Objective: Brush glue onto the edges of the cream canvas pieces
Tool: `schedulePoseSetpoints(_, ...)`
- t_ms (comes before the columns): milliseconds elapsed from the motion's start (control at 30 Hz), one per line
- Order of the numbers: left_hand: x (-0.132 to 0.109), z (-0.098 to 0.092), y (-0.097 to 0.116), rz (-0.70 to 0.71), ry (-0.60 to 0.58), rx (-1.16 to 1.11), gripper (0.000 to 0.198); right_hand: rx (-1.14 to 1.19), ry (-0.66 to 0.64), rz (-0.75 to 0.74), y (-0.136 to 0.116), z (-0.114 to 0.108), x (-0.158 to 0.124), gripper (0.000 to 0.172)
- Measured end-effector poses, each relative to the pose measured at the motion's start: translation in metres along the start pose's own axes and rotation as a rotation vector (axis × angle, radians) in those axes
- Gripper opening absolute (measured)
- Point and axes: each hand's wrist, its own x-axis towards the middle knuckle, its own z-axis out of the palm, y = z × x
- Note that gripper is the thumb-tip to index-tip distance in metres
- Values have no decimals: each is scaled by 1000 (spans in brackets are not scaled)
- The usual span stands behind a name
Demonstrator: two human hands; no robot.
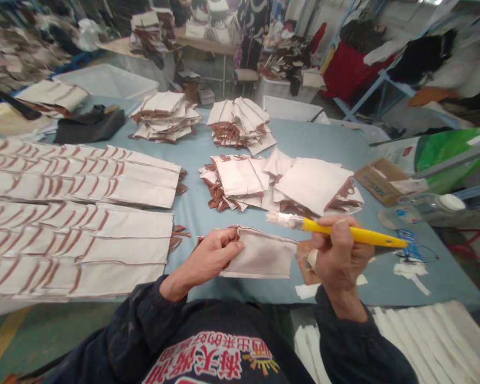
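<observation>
My left hand (213, 256) presses on the left end of a cream fabric piece with brown trim (264, 256), fingers curled over its top edge. My right hand (338, 253) grips a yellow-handled brush (352, 232), whose pale bristles point left above the piece's right end. A small brown patch (303, 264) lies under my right hand. Both dark sleeves reach in from below.
Rows of cream pieces with brown stripes (76, 218) cover the left of the blue table (324, 141). Stacks of folded pieces (240, 125) sit ahead. A cardboard box (378, 181), a plastic bottle (436, 205) and white strips (428, 341) lie to the right.
</observation>
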Motion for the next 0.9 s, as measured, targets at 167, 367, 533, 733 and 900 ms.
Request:
schedulePoseSetpoints(167,-4,-5,15,-36,-33,54,26,24,-385,-57,-36,-2,10,31)
schedulePoseSetpoints(367,-9,3,23,-14,-115,107,22,-271,-694,-419,-39,27,29,32)
schedulePoseSetpoints(533,-13,-1,22,-36,-54,50,26,-270,-561,-399,-44,28,34,37)
schedulePoseSetpoints(733,-20,-1,24,-83,-109,-9,22,-218,-680,-381,-59,12,34,31)
schedulePoseSetpoints(900,-19,7,25,-24,-106,54,21,-254,-787,-438,-54,33,34,36)
